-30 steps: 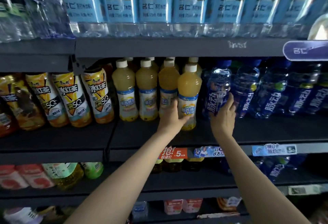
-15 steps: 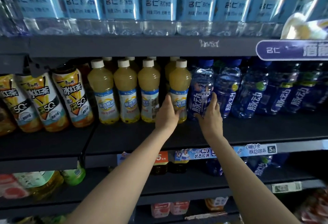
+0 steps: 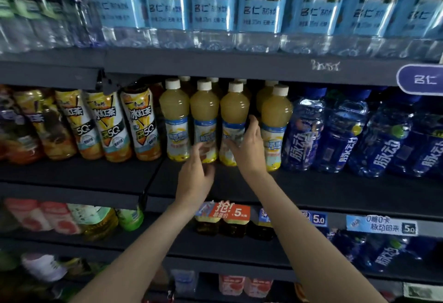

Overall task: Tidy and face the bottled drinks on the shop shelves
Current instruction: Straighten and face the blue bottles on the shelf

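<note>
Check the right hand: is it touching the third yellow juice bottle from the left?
Touching. The head view shows the right hand wrapped round the label of the third yellow juice bottle, fingers behind it, thumb across its front.

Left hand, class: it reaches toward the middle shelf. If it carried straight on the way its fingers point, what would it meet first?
Most likely the second yellow juice bottle: the left hand points up and forward at its lower label. Depth is unclear, so its fingertips may already touch it.

Dark shelf [image 3: 311, 190]; iced-tea btls [image 3: 141, 122], yellow juice btls [image 3: 175, 120], blue btls [image 3: 304, 130] upright
</note>
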Action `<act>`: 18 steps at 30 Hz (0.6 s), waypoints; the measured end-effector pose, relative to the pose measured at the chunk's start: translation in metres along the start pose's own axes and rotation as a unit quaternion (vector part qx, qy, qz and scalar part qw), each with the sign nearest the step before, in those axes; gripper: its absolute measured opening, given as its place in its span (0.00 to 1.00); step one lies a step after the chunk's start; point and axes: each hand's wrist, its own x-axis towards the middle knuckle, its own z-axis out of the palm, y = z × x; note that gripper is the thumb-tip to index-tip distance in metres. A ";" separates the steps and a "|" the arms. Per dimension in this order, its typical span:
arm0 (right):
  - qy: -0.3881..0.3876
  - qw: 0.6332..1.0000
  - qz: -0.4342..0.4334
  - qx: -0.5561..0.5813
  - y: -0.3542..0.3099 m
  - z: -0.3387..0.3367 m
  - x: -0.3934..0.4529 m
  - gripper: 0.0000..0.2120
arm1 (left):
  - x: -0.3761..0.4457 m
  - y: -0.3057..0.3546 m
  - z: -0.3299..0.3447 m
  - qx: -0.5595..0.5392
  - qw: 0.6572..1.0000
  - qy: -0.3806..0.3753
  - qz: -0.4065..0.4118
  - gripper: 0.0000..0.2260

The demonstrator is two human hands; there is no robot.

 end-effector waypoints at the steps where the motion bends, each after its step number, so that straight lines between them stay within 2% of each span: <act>1: -0.012 0.999 0.033 0.003 0.000 0.007 0.002 0.32 | -0.001 -0.003 -0.006 0.004 1.000 -0.001 -0.002 0.21; 4: -0.015 0.994 0.111 -0.006 -0.004 0.015 0.004 0.26 | -0.004 -0.008 -0.022 0.004 1.000 -0.008 -0.009 0.21; 9: -0.028 0.992 0.123 0.017 -0.009 -0.002 0.002 0.26 | -0.010 -0.011 -0.035 -0.057 0.996 -0.060 -0.019 0.22; 12: -0.056 0.975 0.177 0.123 -0.017 -0.017 -0.011 0.28 | -0.012 -0.002 -0.047 -0.142 0.981 -0.130 -0.028 0.22; 15: -0.095 0.904 0.220 0.355 -0.038 -0.029 -0.032 0.21 | -0.013 0.007 -0.062 -0.260 0.935 -0.211 -0.117 0.17; 16: -0.109 0.887 0.218 0.393 -0.048 -0.032 -0.039 0.18 | -0.015 0.008 -0.067 -0.317 0.908 -0.227 -0.151 0.16; 18: -0.120 0.878 0.204 0.417 -0.068 -0.037 -0.049 0.12 | -0.018 0.007 -0.078 -0.417 0.857 -0.234 -0.193 0.18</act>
